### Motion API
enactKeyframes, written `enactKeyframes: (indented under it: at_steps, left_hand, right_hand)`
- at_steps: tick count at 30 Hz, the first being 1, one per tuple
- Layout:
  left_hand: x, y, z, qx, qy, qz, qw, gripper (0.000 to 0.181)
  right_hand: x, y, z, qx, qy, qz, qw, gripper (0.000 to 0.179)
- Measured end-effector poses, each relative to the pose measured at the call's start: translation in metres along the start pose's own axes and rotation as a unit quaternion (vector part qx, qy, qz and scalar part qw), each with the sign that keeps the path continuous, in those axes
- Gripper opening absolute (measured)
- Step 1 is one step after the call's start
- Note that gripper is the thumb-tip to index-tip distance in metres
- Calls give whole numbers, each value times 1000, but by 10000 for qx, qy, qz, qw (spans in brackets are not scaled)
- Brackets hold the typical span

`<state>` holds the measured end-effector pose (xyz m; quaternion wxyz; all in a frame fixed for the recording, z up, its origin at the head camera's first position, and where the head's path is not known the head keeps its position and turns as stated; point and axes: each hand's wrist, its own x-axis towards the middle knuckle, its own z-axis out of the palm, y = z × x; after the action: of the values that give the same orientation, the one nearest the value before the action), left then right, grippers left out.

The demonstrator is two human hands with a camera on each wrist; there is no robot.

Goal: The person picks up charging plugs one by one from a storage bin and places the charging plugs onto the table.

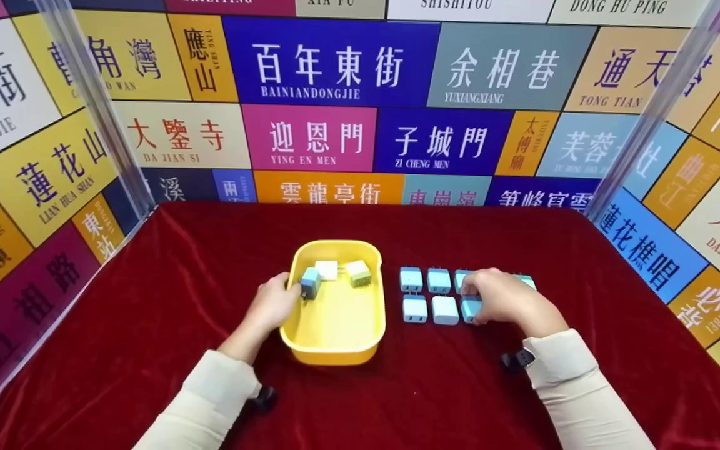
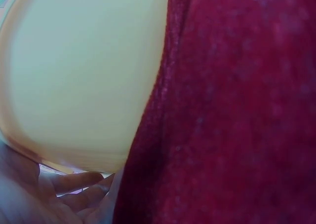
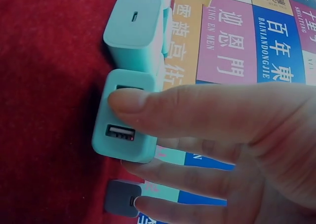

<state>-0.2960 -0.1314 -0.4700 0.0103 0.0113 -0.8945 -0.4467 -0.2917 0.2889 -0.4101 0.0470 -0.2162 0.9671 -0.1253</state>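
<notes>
My left hand (image 1: 275, 301) grips the left wall of a yellow plastic tub (image 1: 333, 358); in the left wrist view its fingers (image 2: 81, 182) lie at the tub's edge. Inside the tub are a blue charger (image 1: 310, 282), a white charger (image 1: 327, 270) and a white-and-green charger (image 1: 358, 274). At the near row's right end, my right hand (image 1: 507, 300) pinches a light blue charger with two USB ports (image 3: 121, 132), thumb over one port and fingers behind. Beside it stands a rounded white charger (image 1: 445, 310), single-port in the right wrist view.
Several chargers stand in two rows right of the tub, among them a white-and-blue one (image 1: 414, 309) and a far-row one (image 1: 439, 280). A green charger (image 1: 527, 281) shows past my right hand. Red velvet cloth (image 1: 397, 400) covers the table; sign-patterned panels (image 1: 310, 137) rise behind.
</notes>
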Motion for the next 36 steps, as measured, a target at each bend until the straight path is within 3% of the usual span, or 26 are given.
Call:
enactKeyframes:
  at_steps: [36]
  left_hand:
    - [-1, 0, -2, -77, -28, -52, 10000, 39]
  right_hand:
    - [6, 3, 8, -82, -153, 169, 9997, 44]
